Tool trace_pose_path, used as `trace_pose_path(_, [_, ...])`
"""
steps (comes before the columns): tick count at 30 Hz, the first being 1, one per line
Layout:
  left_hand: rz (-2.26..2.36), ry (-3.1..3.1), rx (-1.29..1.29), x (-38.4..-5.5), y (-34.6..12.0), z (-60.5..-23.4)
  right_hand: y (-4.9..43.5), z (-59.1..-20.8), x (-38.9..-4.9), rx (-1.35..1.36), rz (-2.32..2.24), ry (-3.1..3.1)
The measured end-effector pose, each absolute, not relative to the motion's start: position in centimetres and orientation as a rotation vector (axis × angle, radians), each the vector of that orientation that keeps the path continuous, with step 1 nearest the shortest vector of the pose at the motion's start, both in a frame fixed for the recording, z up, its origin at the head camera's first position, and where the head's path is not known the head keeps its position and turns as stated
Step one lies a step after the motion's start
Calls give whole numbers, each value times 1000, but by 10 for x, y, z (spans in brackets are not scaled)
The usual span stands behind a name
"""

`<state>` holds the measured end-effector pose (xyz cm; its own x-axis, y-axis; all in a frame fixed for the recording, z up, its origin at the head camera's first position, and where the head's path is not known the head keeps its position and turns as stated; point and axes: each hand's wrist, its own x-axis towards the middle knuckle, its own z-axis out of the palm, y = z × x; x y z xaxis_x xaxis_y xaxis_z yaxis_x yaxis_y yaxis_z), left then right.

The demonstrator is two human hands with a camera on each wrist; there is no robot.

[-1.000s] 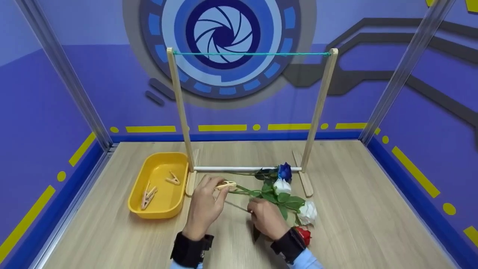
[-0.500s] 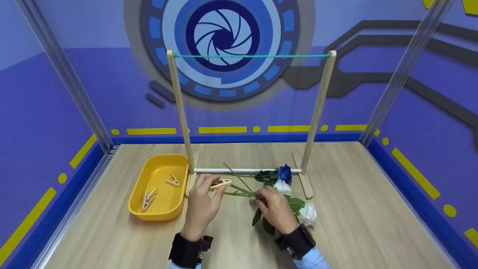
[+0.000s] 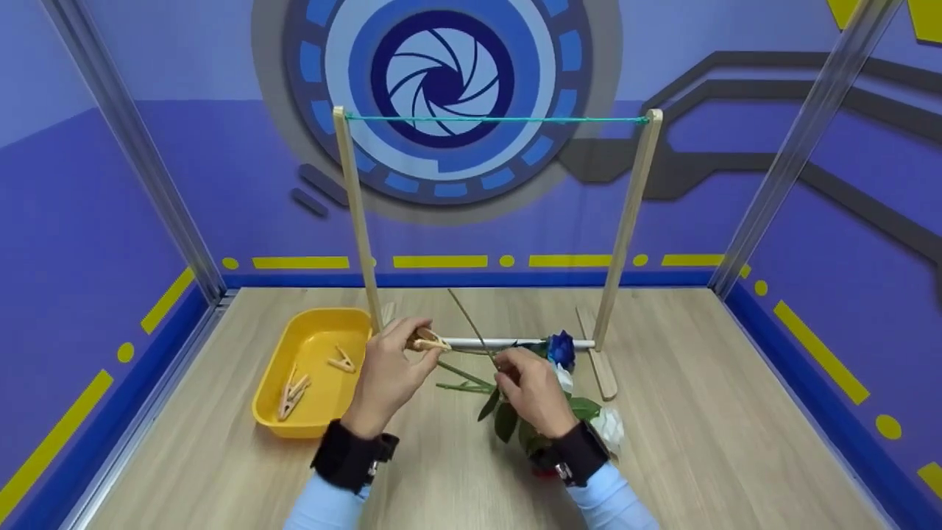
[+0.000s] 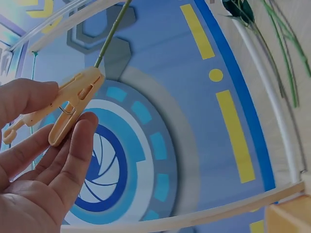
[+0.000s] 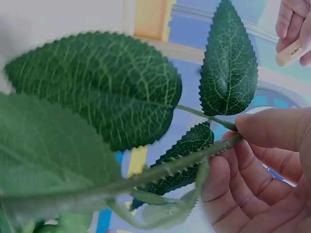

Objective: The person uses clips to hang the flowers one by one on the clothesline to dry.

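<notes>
My left hand pinches a pale clothespin between thumb and fingers. My right hand pinches the thorny green stem of an artificial rose. Its bare end angles up and away toward the rack; large leaves hang behind the hand. A bit of red bloom shows under the right wrist, mostly hidden. In the left wrist view the stem's end appears right behind the clothespin's tip; whether they touch I cannot tell. A blue rose and white roses lie on the table beside the right hand.
A wooden rack with a green string across its top and a white bar at its base stands behind the hands. At left sits a yellow tray with several clothespins.
The right hand has swung the rose stem from pointing left to pointing up and away, its bloom passing under the wrist. The left hand has risen slightly away from me with the clothespin.
</notes>
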<state>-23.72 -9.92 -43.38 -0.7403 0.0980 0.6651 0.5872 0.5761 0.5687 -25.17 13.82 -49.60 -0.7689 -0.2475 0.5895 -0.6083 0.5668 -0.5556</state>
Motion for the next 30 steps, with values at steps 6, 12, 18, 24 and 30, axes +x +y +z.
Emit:
trace_pose_path(6, [-1072,-2253,-650,-250,-105,-406,128,-477,-263,705,1133,-2354])
trace_pose_path(12, [-1027,-2257,-713,-262,-112,-383,122,-465,-278,718,1169,-2382])
trace_pose_path(18, [-991,-2284,-722,-276,-120,-360,117,-449,-291,746,1164,-2368])
trace_pose_path(24, [-958,-2300,-718,-283,-125,-341,110,-431,-303,797,1096,-2310])
trace_pose_path(30, [-960,-2268,-726,-289,-125,-323,104,-411,-314,808,1062,-2269])
